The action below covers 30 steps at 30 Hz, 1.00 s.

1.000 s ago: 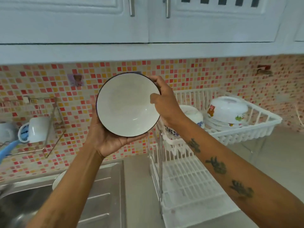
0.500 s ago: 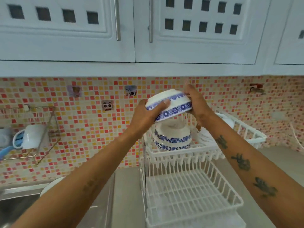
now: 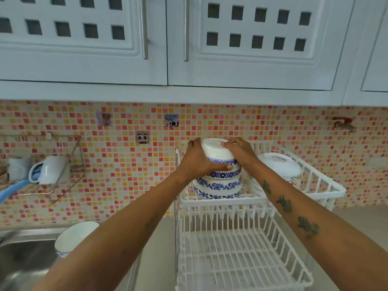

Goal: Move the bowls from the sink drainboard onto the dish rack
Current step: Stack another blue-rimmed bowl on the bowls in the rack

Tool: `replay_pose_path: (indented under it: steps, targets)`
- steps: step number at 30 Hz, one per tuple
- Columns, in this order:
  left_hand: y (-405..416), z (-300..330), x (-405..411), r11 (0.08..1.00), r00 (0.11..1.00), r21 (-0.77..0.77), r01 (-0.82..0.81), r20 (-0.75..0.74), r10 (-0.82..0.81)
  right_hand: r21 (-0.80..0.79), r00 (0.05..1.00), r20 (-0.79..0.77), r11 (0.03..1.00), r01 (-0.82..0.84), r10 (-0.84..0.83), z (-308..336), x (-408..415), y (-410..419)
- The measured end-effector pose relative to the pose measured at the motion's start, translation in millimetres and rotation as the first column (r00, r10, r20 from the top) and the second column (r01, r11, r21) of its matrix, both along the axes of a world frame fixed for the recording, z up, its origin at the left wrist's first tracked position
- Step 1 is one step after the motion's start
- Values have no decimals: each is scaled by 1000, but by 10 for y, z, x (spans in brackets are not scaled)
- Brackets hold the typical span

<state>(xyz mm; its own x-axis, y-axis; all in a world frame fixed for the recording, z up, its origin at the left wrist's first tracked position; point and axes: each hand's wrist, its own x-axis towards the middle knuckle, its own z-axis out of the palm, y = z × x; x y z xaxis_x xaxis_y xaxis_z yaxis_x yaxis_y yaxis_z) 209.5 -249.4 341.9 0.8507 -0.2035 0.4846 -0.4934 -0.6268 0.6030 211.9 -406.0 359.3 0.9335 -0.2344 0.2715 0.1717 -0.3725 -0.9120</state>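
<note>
A white bowl with blue flower bands (image 3: 216,153) is upside down on top of another upside-down blue-patterned bowl (image 3: 218,187) on the upper tier of the white dish rack (image 3: 220,201). My left hand (image 3: 197,160) grips its left side and my right hand (image 3: 239,152) holds its right side and base. One more white bowl (image 3: 73,236) leans at the sink's edge, lower left, partly hidden by my left forearm.
White lidded dishes (image 3: 279,166) sit on the rack's upper tier to the right. The lower rack tier (image 3: 235,259) holds nothing visible. A steel sink (image 3: 23,261) lies at lower left. A wall wire shelf (image 3: 48,164) carries mugs. Cabinets hang overhead.
The bowl was turned upside down, carried right and lowered onto the bowl on the rack's upper tier. Both hands stayed on it.
</note>
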Motion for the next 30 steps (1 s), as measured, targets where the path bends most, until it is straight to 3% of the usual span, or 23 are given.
replay_pose_path:
  steps: [8,20,27,30]
  targets:
    - [-33,-66,-10,996,998,85,-34,-46,38,-34,999,-20,999,-39,38,-97,22,-47]
    - [-61,-105,18,967,986,255,-9,-162,52,-233,991,-125,970,-75,47,-227,103,-91]
    - [-57,-125,30,962,981,274,21,-193,34,-198,981,-187,976,-90,52,-257,131,-94]
    - [-64,-121,49,979,972,202,27,-234,22,-146,975,-207,983,-115,83,-272,131,-98]
